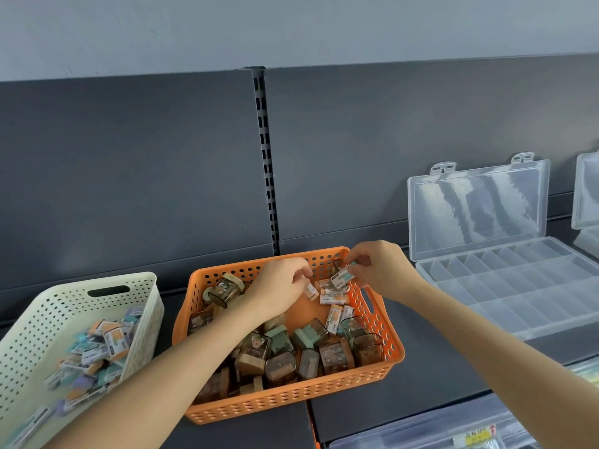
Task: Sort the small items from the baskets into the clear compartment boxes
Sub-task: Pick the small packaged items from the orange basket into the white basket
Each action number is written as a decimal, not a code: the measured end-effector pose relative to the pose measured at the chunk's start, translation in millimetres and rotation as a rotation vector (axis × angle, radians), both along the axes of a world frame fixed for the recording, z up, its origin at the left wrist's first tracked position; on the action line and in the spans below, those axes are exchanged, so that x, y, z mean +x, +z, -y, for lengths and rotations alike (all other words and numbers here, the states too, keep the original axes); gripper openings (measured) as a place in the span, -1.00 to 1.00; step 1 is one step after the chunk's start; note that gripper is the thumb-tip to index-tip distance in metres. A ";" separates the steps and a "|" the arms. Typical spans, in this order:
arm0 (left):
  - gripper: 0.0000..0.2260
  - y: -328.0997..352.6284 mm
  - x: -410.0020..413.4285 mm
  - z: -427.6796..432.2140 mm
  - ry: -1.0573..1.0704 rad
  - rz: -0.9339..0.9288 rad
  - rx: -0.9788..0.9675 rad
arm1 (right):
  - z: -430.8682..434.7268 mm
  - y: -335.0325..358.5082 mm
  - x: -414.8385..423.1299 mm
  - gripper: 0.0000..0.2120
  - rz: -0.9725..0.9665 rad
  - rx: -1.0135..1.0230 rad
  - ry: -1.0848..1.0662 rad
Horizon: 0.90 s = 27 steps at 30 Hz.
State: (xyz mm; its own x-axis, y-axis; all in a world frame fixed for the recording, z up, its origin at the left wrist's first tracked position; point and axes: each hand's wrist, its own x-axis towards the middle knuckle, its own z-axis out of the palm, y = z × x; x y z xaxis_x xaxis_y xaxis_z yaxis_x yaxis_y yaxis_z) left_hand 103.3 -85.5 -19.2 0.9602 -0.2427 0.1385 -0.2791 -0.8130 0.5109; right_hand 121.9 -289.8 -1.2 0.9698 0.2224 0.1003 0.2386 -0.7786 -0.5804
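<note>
An orange perforated basket [385,322] stands in the middle of the shelf, filled with small brown and green sharpeners and several small wrapped erasers. Over its far end, my left hand [278,283] pinches a small orange-and-white eraser [310,290]. My right hand [377,270] holds a teal-and-white eraser [342,277] just above the basket's far right corner. A clear compartment box [518,286] lies to the right with its lid standing open and its compartments bare.
A cream perforated basket [58,306] with several wrapped erasers stands tilted at the left. A second clear box [586,192] shows at the right edge. Packaged goods [476,437] lie on the lower shelf at bottom right. A dark back panel rises behind.
</note>
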 end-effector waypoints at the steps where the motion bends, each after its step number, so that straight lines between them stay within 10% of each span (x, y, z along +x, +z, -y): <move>1: -0.87 2.6 -1.3 -4.3 0.010 0.015 -0.009 | -2.6 0.8 0.5 -0.86 -0.012 0.014 0.012; 27: -0.84 16.3 -115.1 -215.7 0.621 0.230 -0.016 | -233.4 8.5 -38.7 -0.84 -0.147 0.265 0.400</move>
